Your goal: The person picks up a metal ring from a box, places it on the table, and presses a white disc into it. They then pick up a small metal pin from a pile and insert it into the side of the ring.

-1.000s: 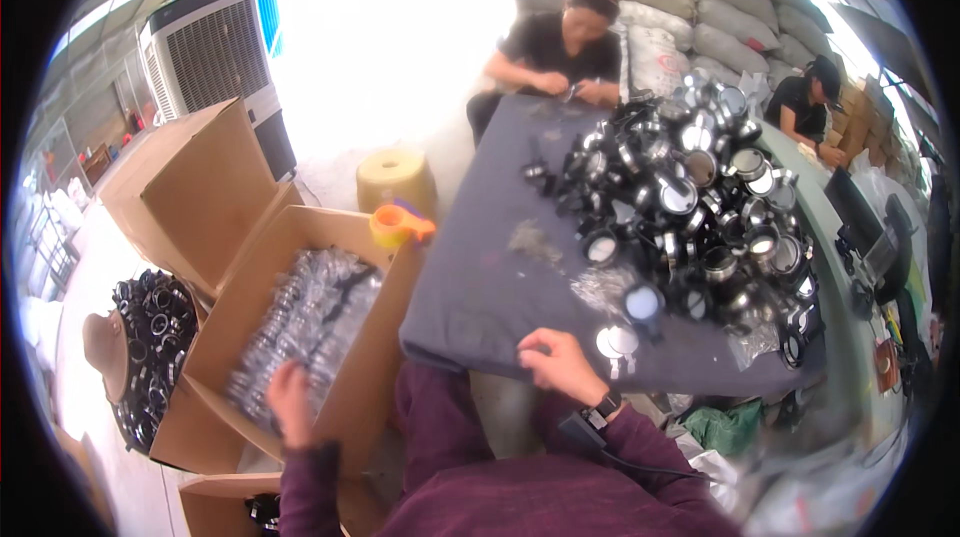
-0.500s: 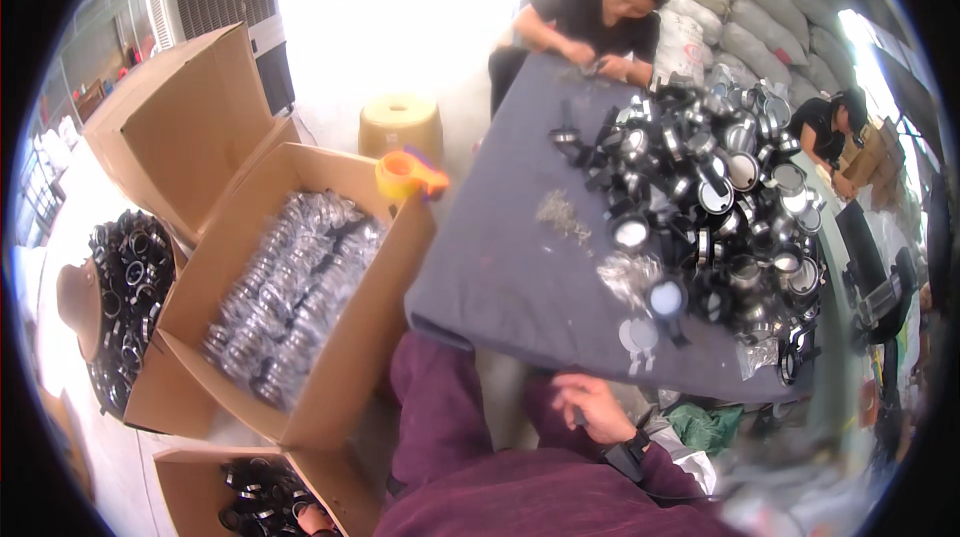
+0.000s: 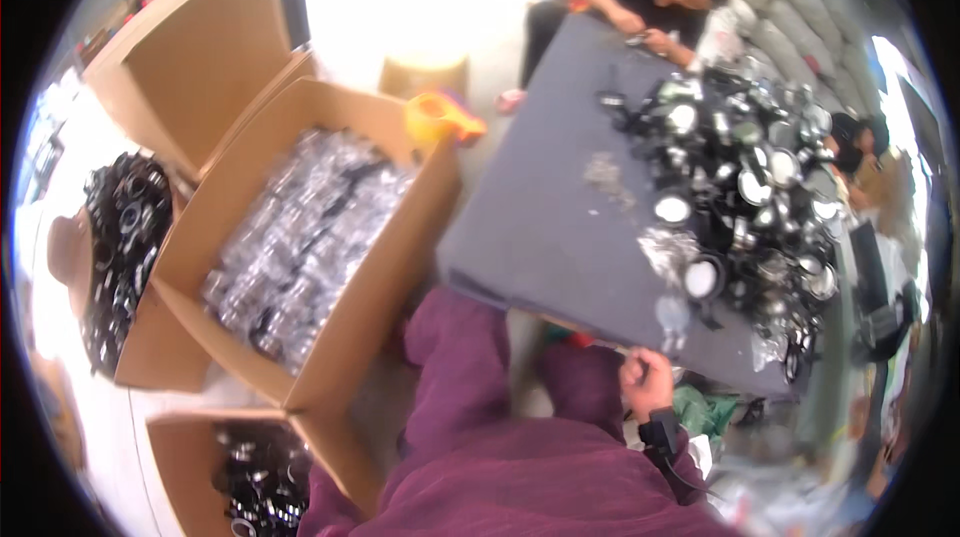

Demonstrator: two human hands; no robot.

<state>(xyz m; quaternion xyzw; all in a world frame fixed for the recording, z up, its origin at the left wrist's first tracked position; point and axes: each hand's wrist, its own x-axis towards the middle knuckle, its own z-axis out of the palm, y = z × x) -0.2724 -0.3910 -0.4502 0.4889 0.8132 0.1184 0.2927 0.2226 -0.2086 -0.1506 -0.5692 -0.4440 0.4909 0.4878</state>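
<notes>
The right hand [image 3: 648, 384] curls by the table's near edge [image 3: 575, 322], contents unclear; left of the table, parts [image 3: 265, 485] lie beside a sleeve [image 3: 327, 507], left hand hidden, state unclear.

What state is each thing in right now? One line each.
Right hand, fingers curled by the table's near edge; grip unclear
Left hand, out of sight
Small carton, open
Black and silver parts, loose in the small carton
Large carton, open
Clear-wrapped parts, filling much of the large carton's floor
Grey table, partly covered
Parts heap, loosely piled on the table
Wrist device, strapped on
</notes>
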